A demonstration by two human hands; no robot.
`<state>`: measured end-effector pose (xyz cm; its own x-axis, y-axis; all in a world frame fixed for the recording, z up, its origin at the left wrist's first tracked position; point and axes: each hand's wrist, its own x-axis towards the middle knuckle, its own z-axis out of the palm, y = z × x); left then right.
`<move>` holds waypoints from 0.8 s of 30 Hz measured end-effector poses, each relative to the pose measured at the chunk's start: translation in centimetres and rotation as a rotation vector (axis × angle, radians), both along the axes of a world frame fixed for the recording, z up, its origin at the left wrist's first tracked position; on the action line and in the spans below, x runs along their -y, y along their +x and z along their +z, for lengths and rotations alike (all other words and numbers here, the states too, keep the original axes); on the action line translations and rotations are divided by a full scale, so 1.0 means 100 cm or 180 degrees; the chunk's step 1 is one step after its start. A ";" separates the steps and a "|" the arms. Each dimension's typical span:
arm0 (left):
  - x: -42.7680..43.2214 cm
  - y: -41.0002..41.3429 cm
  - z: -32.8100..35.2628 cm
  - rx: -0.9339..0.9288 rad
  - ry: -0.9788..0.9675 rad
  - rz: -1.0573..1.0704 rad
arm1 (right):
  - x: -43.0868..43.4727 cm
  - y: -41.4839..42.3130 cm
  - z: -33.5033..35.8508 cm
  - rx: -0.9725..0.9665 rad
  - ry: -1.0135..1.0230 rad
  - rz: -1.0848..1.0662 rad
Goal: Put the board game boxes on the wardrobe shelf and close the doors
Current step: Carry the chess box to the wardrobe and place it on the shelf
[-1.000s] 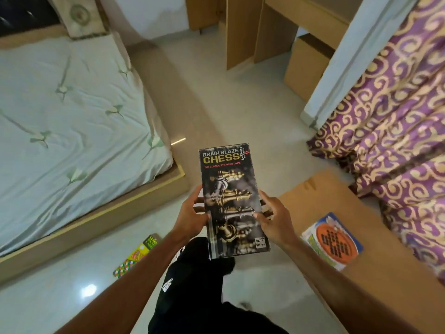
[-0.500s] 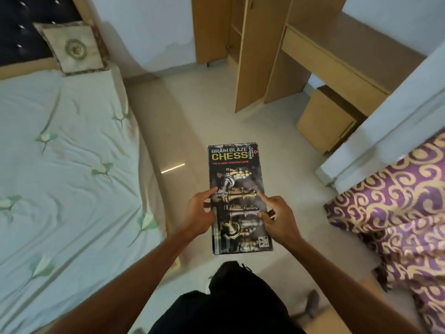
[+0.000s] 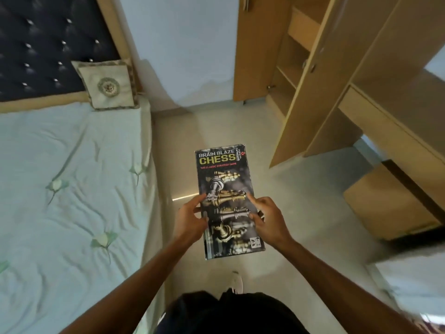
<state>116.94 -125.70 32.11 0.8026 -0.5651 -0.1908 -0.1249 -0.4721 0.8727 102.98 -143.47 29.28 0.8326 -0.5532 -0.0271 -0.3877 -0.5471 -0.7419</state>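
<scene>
Two bare hands held one chess box (image 3: pixel 228 201) in the head view, flat and face up over the pale floor (image 3: pixel 301 201), its long axis running from 6 o'clock to 12 o'clock with the title end farthest from the person. The left hand (image 3: pixel 190 219) gripped the box's 9 o'clock edge, thumb lying across the printed lid and the other fingers curled underneath, out of sight. The right hand (image 3: pixel 267 220) clasped the 3 o'clock edge in the same way, thumb and forefinger resting on the lid; both hands were partly closed around the box near its middle. At 9 o'clock from the box lay a bed (image 3: pixel 72 189) with a light green sheet, a cushion (image 3: pixel 108 86) propped against the dark tufted headboard (image 3: pixel 48 44) at 11 o'clock. At 1 o'clock stood the wooden wardrobe (image 3: pixel 296 75), well apart from the box, with both doors swung open and bare shelves showing between them. A desk (image 3: pixel 385 116) adjoined it at 2 o'clock, with a low wooden unit (image 3: pixel 385 201) beneath at 3 o'clock.
</scene>
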 end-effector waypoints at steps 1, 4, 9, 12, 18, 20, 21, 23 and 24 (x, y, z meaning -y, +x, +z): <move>0.018 0.025 0.002 0.0034 0.0017 0.0062 | 0.020 0.027 0.003 -0.0004 0.0008 0.0020; 0.068 0.095 0.003 0.0037 -0.0001 0.0188 | 0.073 0.102 0.009 0.0016 -0.0011 0.0103; 0.152 0.220 -0.005 -0.0104 -0.0110 0.0182 | 0.158 0.220 0.001 0.0053 0.0019 0.0036; 0.207 0.303 -0.010 -0.0200 -0.0197 0.0055 | 0.206 0.296 -0.003 0.0067 0.0022 -0.0131; 0.320 0.453 -0.002 -0.0349 -0.0196 -0.0314 | 0.295 0.420 0.005 0.0138 -0.0007 -0.0476; 0.361 0.492 0.002 -0.0467 -0.0175 -0.0446 | 0.328 0.452 0.006 0.0180 0.0043 -0.0656; 0.390 0.516 0.001 -0.0499 -0.0159 -0.0528 | 0.351 0.471 0.005 0.0191 0.0076 -0.0799; 0.425 0.543 0.002 -0.0469 -0.0139 -0.0613 | 0.379 0.494 0.007 0.0185 0.0054 -0.0868; 0.450 0.561 0.001 -0.0448 -0.0125 -0.0695 | 0.402 0.509 0.005 0.0190 0.0069 -0.0931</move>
